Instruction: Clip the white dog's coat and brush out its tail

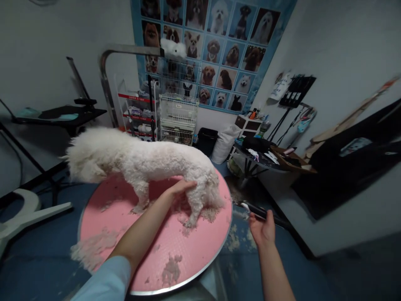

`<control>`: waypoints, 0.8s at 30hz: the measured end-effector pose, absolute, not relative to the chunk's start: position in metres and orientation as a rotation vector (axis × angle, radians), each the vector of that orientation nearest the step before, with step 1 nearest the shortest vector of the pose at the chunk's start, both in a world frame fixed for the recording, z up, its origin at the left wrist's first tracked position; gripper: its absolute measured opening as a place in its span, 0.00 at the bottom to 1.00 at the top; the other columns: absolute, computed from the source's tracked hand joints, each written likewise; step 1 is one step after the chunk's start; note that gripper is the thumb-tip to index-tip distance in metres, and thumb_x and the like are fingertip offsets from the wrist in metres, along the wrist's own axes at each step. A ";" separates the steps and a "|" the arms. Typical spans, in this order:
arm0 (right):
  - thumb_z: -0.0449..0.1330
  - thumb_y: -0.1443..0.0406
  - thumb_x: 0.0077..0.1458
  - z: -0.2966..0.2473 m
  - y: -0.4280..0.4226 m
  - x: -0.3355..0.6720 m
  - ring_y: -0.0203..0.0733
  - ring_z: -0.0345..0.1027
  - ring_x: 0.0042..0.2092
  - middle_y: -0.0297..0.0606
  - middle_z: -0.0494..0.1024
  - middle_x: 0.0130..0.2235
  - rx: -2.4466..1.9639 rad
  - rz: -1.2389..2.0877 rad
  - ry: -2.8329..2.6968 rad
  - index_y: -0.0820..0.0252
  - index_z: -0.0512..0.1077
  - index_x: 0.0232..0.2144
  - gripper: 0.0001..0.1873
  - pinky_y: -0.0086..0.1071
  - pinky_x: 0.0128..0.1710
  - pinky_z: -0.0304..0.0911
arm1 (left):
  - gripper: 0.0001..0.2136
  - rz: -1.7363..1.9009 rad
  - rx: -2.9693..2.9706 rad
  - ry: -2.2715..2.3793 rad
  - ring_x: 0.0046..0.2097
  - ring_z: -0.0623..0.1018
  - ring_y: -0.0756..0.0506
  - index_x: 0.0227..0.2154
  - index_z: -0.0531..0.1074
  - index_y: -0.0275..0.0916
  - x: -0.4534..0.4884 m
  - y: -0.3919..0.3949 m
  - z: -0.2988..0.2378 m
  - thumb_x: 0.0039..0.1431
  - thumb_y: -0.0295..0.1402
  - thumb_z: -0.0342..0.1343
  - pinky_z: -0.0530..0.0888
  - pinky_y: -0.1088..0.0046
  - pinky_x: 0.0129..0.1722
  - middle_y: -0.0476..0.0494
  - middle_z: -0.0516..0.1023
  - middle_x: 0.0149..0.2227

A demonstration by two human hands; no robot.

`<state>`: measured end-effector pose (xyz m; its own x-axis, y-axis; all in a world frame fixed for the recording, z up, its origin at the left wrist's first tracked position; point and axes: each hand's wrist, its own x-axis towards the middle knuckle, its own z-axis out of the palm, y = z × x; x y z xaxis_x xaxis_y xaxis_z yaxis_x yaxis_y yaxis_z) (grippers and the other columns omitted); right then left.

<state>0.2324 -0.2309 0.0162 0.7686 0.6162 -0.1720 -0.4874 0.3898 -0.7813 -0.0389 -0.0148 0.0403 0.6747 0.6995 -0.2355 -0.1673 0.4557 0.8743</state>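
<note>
A white curly-haired dog (140,161) stands on a round pink grooming table (194,255), head toward the left. My left hand (181,187) rests under the dog's belly near its hind leg, fingers curled against the fur. My right hand (262,228) is off the table's right edge, closed around a dark hair clipper (257,212) whose tip points left toward the dog's rear. Clumps of cut white fur (90,251) lie on the pink surface.
A metal grooming arm (108,83) rises behind the dog. Wire cages (178,117), shelves and a dog-photo poster (216,46) line the back wall. A small tool table (266,156) stands to the right; another dark table (59,115) is at left. Fur litters the blue floor (238,242).
</note>
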 end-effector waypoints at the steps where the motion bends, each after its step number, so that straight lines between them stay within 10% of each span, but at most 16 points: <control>1: 0.66 0.57 0.38 0.020 -0.230 0.221 0.34 0.67 0.20 0.29 0.76 0.23 -0.939 0.734 -0.192 0.57 0.66 0.31 0.19 0.25 0.17 0.62 | 0.19 0.560 0.940 0.615 0.26 0.76 0.44 0.37 0.73 0.36 -0.033 -0.015 0.040 0.43 0.41 0.64 0.72 0.69 0.28 0.45 0.76 0.22; 9: 0.67 0.65 0.40 0.092 -0.167 0.138 0.29 0.66 0.20 0.34 0.79 0.38 -0.826 0.731 -0.742 0.55 0.66 0.37 0.20 0.25 0.21 0.62 | 0.18 0.531 0.988 0.502 0.33 0.78 0.42 0.36 0.75 0.34 -0.033 -0.015 0.030 0.36 0.29 0.66 0.74 0.68 0.35 0.41 0.80 0.32; 24: 0.65 0.55 0.41 0.033 -0.167 0.089 0.38 0.69 0.27 0.30 0.71 0.24 -0.625 1.307 -0.373 0.57 0.68 0.23 0.14 0.36 0.33 0.70 | 0.26 0.495 1.182 0.426 0.39 0.76 0.41 0.38 0.74 0.34 -0.080 -0.032 0.043 0.28 0.30 0.69 0.72 0.66 0.41 0.40 0.79 0.37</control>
<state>0.0888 -0.1674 0.0332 0.2363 0.9676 -0.0886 -0.7749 0.1327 -0.6181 -0.0802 -0.0321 0.0433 0.8170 0.5737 -0.0572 -0.1419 0.2962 0.9445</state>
